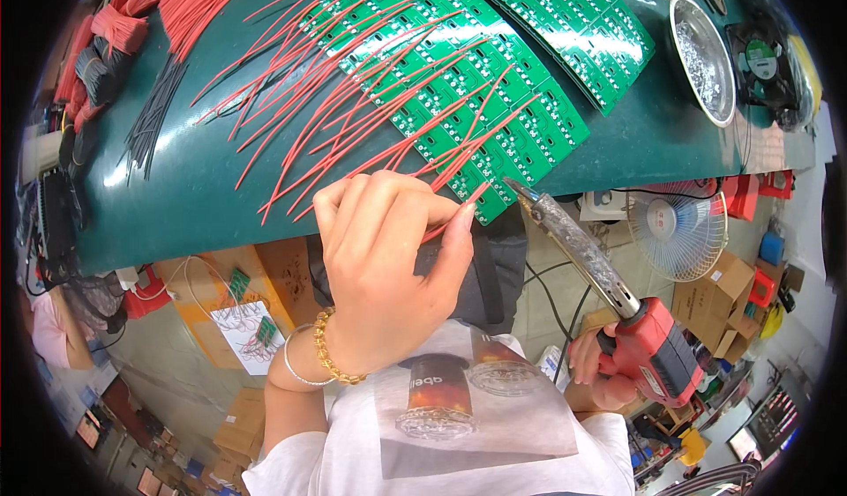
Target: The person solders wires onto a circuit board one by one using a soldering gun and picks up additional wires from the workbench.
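Note:
My left hand [379, 240] is closed, pinching a red wire [477, 193] between thumb and finger at the near edge of a green circuit board panel [551, 130]. Many red wires run leftward from this panel over the bench. Held by its red and black handle in my right hand [604, 374] is a soldering gun [657, 350]. Its long metal barrel points up and left, and the dark tip [512, 183] is at the panel's near corner, close to the pinched wire. Whether the tip touches the board I cannot tell.
More green panels [609, 64] lie stacked at the far right, beside a metal bowl [703, 59] and a small black fan [760, 59]. Bundles of red wires [198, 7] and black wires [157, 112] lie left on the green bench [176, 223]. A fan [675, 227] stands below.

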A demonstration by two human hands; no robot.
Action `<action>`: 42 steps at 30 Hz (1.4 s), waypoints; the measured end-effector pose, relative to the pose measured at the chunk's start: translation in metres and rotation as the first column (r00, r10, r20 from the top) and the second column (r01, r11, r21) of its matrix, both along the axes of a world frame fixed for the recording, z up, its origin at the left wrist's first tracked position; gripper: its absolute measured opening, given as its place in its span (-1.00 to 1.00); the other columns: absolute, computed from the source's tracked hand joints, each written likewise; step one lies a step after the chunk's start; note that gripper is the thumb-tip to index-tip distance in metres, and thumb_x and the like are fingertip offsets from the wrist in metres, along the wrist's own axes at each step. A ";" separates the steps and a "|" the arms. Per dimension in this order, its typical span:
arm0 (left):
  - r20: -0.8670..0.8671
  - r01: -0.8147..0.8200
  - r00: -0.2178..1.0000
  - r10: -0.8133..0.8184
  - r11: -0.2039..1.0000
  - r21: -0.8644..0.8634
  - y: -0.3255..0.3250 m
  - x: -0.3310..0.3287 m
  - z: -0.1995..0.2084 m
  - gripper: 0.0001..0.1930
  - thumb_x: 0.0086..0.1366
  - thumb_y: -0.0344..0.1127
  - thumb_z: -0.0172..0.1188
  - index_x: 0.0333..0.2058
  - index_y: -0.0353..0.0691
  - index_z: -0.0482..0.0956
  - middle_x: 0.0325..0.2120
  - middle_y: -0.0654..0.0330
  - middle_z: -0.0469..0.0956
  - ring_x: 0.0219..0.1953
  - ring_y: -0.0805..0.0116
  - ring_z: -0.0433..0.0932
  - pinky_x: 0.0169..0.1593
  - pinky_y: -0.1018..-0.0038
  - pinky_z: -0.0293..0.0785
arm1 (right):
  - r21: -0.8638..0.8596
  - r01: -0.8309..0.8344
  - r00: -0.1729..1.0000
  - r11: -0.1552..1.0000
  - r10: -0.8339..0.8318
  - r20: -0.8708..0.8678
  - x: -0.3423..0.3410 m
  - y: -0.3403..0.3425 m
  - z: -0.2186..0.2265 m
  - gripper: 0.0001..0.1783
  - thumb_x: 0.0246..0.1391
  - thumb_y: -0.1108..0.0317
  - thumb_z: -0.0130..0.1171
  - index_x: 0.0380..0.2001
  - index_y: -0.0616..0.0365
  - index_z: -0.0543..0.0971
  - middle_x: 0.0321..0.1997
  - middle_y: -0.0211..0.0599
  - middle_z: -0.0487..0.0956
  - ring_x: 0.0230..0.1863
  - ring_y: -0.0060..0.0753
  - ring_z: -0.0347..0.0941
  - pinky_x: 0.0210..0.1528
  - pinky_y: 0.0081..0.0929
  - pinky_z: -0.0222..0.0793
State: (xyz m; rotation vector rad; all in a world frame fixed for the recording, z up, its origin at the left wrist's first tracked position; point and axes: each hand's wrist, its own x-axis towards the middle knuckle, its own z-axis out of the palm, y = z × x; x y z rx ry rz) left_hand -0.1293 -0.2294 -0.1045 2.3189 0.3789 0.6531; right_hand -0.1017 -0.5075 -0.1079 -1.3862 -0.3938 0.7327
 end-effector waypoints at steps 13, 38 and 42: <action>-0.034 0.004 0.999 -0.003 1.000 0.030 -0.002 0.001 -0.002 -0.83 -0.11 -0.50 0.29 -0.57 -0.17 0.45 -0.58 0.29 0.38 -0.49 0.33 0.36 -0.25 0.39 0.11 | -0.110 -0.184 0.982 0.977 0.179 -0.054 0.011 -0.013 -0.004 -0.63 -0.06 0.17 0.27 -0.64 0.15 0.36 -0.69 -0.33 0.40 -0.65 -0.49 0.32 -0.60 -0.56 0.17; 0.078 0.061 0.995 -0.062 0.998 0.008 -0.002 0.019 0.003 -0.86 -0.08 -0.48 0.33 -0.55 -0.19 0.52 -0.67 0.32 0.42 -0.60 0.37 0.37 -0.23 0.38 0.20 | 0.050 0.177 0.984 0.983 -0.174 -0.044 0.006 0.013 0.001 0.02 -0.26 -0.45 0.06 0.05 0.21 0.22 -0.82 -0.55 0.29 -0.79 -0.57 0.21 -0.66 -0.62 0.13; 0.020 0.033 0.999 -0.033 0.999 0.038 -0.004 0.022 -0.003 -0.85 -0.05 -0.49 0.30 -0.59 -0.16 0.47 -0.69 0.35 0.40 -0.61 0.39 0.34 -0.26 0.39 0.12 | 0.080 0.059 0.998 0.995 -0.060 0.009 0.006 -0.003 -0.011 0.00 -0.28 -0.46 0.06 0.01 0.20 0.24 -0.81 -0.56 0.28 -0.80 -0.59 0.19 -0.69 -0.61 0.10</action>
